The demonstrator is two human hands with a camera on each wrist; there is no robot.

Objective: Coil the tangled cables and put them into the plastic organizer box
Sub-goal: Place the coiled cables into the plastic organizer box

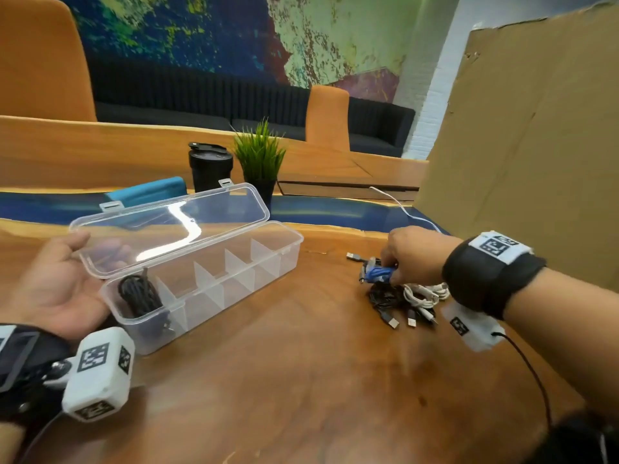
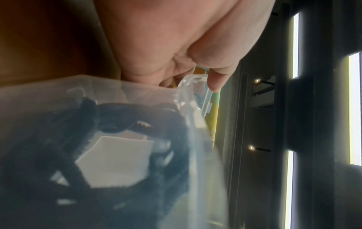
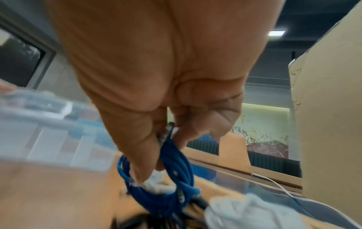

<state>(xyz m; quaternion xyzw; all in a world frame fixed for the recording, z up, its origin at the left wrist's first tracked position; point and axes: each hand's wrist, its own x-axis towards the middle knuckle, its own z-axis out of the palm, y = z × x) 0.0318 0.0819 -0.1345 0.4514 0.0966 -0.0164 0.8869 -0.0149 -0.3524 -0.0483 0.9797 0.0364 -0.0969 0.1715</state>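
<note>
A clear plastic organizer box (image 1: 281, 259) with several divided compartments lies on the wooden table, its lid (image 1: 160, 226) raised. A coiled black cable (image 1: 139, 294) sits in its nearest compartment, also blurred through the wall as the black cable (image 2: 121, 122). My left hand (image 1: 57, 283) rests palm-up against the box's near end, fingers straight behind the lid. My right hand (image 1: 407, 259) pinches a blue cable bundle (image 1: 380, 273) above a pile of black and white cables (image 1: 407, 301). In the right wrist view, thumb and fingers grip the blue cable (image 3: 176, 170).
A black tumbler (image 1: 209, 167), a potted green plant (image 1: 259, 162) and a teal object (image 1: 147, 194) stand behind the box. A large cardboard sheet (image 1: 522, 155) rises at the right. A thin white cord (image 1: 398, 204) trails across the blue table strip.
</note>
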